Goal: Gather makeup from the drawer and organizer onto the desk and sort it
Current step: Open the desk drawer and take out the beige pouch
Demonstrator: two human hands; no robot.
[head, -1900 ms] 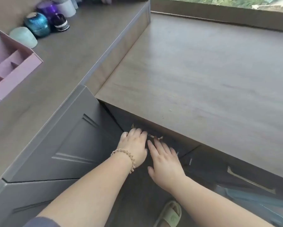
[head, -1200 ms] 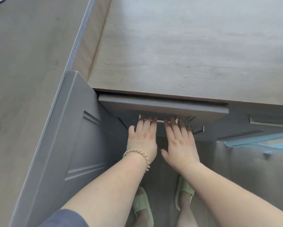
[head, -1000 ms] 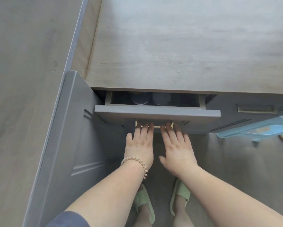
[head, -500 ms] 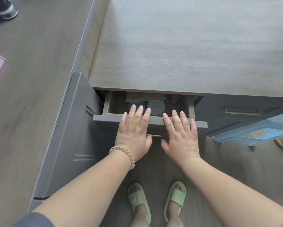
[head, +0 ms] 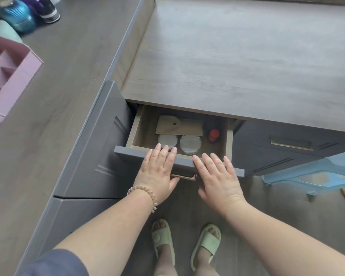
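- Both hands lie palm down at lower centre, side by side and not touching. The left hand [head: 158, 172] and the right hand [head: 217, 176] rest straight, slightly spread fingers over the top edge of the grey-fronted wooden drawer [head: 127, 154] and grip nothing.
- Left thumb sits just beside the brass bar handle [head: 184, 177], which shows only between the two hands.
- Forearms reach in from the bottom edge, and a beige beaded bracelet [head: 145, 194] circles the left wrist.
- That drawer stands partly out from under the grey wood-grain desk top [head: 237, 56], which hides its back part.
- Inside lie a flat tan pouch [head: 179, 126] and two round clear-lidded jars [head: 190, 144] side by side, the left one partly covered by fingertips. A small red-capped item [head: 214, 134] sits in shadow, too dim to identify.
- At upper left, the pink compartmented organizer [head: 8, 72] is cut off by the frame edge.
- Above it stand a ribbed blue jar [head: 16, 14] and a black jar with a white label [head: 50, 13], the latter clipped at the top.
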